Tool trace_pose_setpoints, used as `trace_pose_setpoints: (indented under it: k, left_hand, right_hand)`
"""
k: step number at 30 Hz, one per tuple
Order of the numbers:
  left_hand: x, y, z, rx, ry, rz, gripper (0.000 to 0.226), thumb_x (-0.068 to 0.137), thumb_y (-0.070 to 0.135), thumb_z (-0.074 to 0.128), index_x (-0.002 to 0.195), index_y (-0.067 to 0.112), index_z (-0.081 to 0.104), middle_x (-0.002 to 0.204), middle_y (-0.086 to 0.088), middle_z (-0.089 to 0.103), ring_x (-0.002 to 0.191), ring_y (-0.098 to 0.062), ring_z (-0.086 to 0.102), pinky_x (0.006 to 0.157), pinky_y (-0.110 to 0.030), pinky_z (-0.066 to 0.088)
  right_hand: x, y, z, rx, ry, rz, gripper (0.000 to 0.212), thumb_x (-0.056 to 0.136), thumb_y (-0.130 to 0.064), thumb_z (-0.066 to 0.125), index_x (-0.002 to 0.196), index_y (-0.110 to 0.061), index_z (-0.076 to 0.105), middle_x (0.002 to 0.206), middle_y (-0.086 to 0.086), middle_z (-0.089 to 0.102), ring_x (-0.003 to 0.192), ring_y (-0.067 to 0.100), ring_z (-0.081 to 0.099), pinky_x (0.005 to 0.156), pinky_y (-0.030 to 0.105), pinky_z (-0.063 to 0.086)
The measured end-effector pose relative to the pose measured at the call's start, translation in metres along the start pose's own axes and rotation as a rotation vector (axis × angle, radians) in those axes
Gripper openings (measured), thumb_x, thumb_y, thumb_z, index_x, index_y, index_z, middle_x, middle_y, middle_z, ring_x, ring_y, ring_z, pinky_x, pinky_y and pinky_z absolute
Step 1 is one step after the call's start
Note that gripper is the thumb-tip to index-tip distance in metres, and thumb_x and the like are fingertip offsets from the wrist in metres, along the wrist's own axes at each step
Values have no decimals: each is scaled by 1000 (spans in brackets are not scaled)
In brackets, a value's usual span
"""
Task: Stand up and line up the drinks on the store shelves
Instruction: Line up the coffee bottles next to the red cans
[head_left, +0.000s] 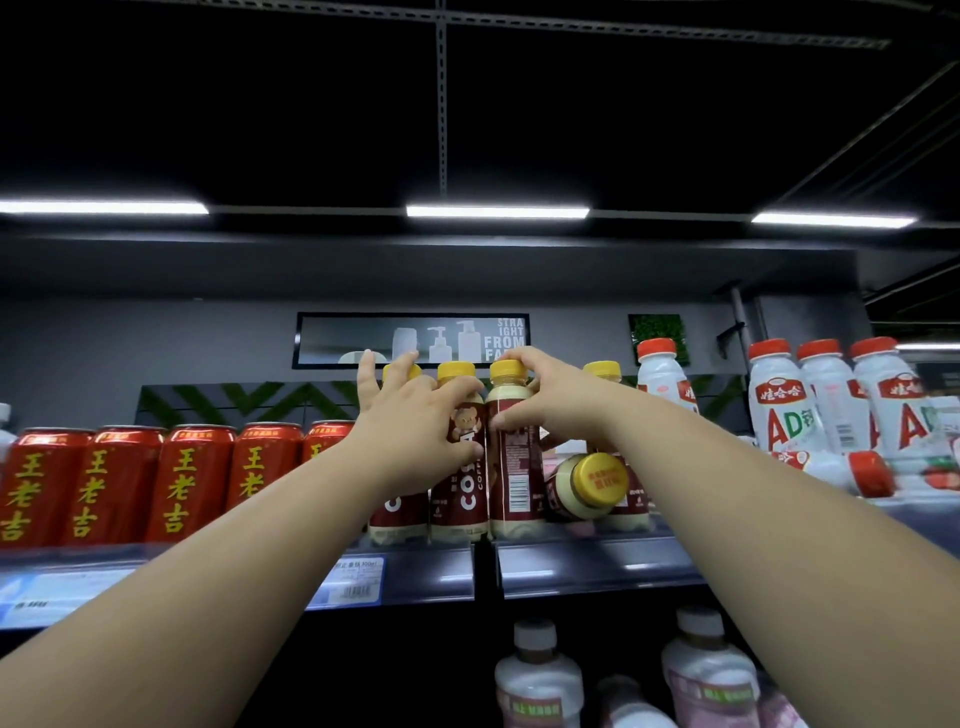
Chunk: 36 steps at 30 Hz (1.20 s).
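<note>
The row of coffee bottles (460, 499) is the bulk of the job: small plastic bottles, full by the look of them, so fairly light but top-heavy enough to tip, and their glossy sleeves are likely slick. The right hand (545, 405) grips one coffee bottle (514, 478) high up, fingers curled over its yellow cap (508, 370) and thumb pinching the label below the shoulder. This bottle stands upright at the shelf front. The shoulder is probably the surest hold, since the neck gives the fingers a ledge.

Just left of that grip, the left hand (410, 431) lies with fingers spread across the neighbouring bottles, thumb over one shoulder, steadying rather than clasping. Just right of the grip and lower, a fallen bottle (566, 493) lies on its side, cap towards the camera. It should roll easily, so a hold round its body would suit.

Beneath the grip runs the dark shelf (597, 569), smooth and hard, with a price tag (353, 582) on its edge. Far left stand red cans (119, 483). Far right stand white bottles (784, 410), one toppled (841, 470). Light strips (496, 211) hang above under a black ceiling.
</note>
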<state>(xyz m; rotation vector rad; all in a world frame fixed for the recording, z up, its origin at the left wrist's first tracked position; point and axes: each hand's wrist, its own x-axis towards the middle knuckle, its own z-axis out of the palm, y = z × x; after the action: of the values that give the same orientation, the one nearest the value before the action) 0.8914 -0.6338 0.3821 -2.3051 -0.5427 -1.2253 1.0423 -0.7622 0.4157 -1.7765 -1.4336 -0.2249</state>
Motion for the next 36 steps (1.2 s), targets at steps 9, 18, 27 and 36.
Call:
trace_pose_setpoints:
  k: [9,18,27,36]
  left_hand:
    - [-1,-1,1,-11,-8,-1,61,88,64,50,142,48,27,141,5,52,152,-27,-2,115,-62,-14]
    - [-4,0,1,12,-10,-5,62,90,64,48,145,48,23,147,4,47,152,-26,-4,117,-60,-12]
    - [-7,4,10,23,5,-26,69,89,66,45,149,47,17,159,-4,27,152,-29,-10,118,-59,-9]
    - [-25,31,20,-20,74,28,79,82,77,45,149,48,16,165,-8,-8,150,-27,-22,117,-55,-15]
  right_hand:
    - [1,9,0,115,-25,27,74,86,-12,73,140,-45,34,117,10,63,101,30,69,77,52,61]
    - [-1,9,-1,172,-33,30,74,90,-7,69,144,-44,34,119,10,63,99,26,70,71,45,63]
    - [-13,7,1,-4,3,-44,91,87,-38,76,155,-43,16,141,4,51,109,18,61,88,41,57]
    - [-61,21,-23,17,-137,-115,77,56,-63,85,127,-47,58,128,-7,61,119,11,59,104,42,49]
